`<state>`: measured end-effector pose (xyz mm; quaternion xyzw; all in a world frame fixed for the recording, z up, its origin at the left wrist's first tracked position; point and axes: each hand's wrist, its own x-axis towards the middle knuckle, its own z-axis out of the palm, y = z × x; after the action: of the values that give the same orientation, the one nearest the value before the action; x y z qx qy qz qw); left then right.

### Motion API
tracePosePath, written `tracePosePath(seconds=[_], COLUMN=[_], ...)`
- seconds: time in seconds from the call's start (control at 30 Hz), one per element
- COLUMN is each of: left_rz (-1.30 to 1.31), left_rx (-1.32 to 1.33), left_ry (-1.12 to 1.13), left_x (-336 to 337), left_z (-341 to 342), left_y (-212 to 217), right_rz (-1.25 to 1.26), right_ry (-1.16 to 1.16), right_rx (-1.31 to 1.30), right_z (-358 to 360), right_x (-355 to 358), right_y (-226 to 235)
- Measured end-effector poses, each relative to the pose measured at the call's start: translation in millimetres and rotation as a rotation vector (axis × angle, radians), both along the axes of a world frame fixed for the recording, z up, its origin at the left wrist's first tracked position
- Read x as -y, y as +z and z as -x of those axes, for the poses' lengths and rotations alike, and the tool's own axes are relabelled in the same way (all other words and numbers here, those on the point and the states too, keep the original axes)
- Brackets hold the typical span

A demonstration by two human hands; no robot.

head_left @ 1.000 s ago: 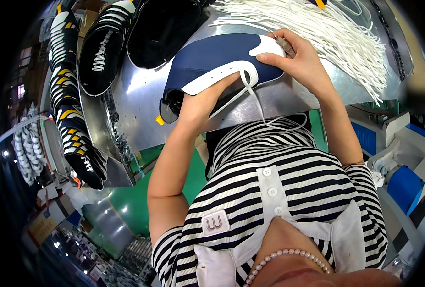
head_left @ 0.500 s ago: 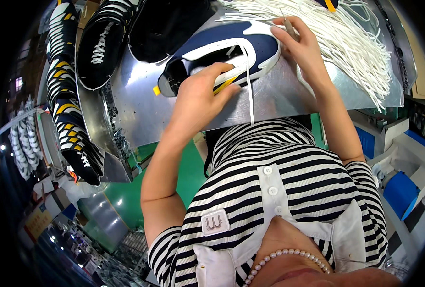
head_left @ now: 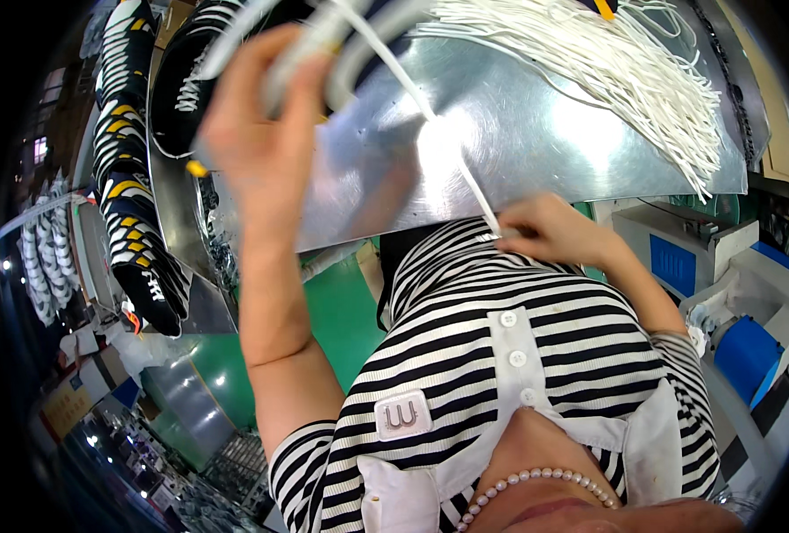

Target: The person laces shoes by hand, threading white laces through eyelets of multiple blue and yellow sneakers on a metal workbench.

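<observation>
My left hand (head_left: pixel 265 133), smeared by motion, is closed on a navy and white shoe upper (head_left: pixel 354 67) with a yellow tab, lifted at the far left of the metal table. From the upper, a white shoelace (head_left: pixel 416 93) stretches taut down toward my right. Just beyond the table's near edge, close to my striped shirt, my right hand (head_left: pixel 550 231) is pinched shut on the lace's lower end. The pointed tool seen earlier in that hand cannot be made out now.
Many loose white laces (head_left: pixel 607 80) lie piled at the far right of the metal table (head_left: pixel 536 169). A black laced shoe (head_left: pixel 177 98) sits beyond my left hand. A long row of nested shoe uppers (head_left: pixel 132 195) runs down the left side.
My left hand has swung the upper up and left, off its earlier place on the table. My right hand has come down toward my body and now pulls the lace tight.
</observation>
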<state>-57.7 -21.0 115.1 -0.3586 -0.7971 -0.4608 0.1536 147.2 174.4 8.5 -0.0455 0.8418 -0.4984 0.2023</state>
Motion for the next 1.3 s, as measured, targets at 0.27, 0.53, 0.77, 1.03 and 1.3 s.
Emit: tracePosePath(seconds=[0.27, 0.53, 0.77, 1.03, 1.3], left_rz=[0.469, 0.617, 0.81, 0.701, 0.674], left_rx=[0.382, 0.046, 0.186, 0.523, 0.56], left_ry=[-0.107, -0.185, -0.148, -0.12, -0.057], left_x=[8.4, -2.5, -36.0, -46.1, -45.5], left_z=[-33.7, -41.1, -36.0, -17.7, -14.5], left_y=[-58.3, -62.1, -48.0, -72.7, -78.9], right_rz=[0.313, 0.368, 0.363, 0.478, 0.222], right_ry=[-0.537, -0.605, -0.713, -0.762, -0.538], right_rx=[-0.292, -0.464, -0.372, -0.329, -0.302], right_z=[-7.9, 82.1, 110.7, 109.3, 59.5], right_x=[-15.6, -8.5, -5.7, -9.9, -3.3], right_y=[22.8, 7.7, 9.7, -23.3, -6.8])
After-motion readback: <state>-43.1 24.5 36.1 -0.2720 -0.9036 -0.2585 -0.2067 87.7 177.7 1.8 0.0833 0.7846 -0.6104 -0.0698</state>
